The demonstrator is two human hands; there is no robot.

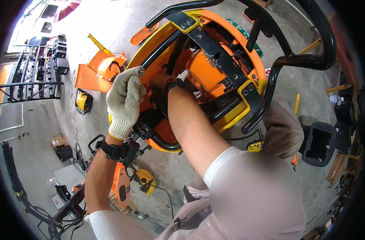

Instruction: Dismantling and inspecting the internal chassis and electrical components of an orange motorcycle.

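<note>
In front of me is the orange and yellow body of a scooter-like vehicle, its panels opened around a black tube frame. My left hand, in a knitted off-white glove, is at the near left side of the body beside a black tube. Its fingers are curled together near a small dark spot; whether that is a held part or a mark on the glove is unclear. My right hand reaches down inside the body, its fingers hidden in shadow among the panels. A dark metal crossbar spans the opening.
A black tubular rail arches over the far right. Loose orange panels and a yellow and black part lie on the concrete floor to the left. A black bin stands at right, handlebars at lower left.
</note>
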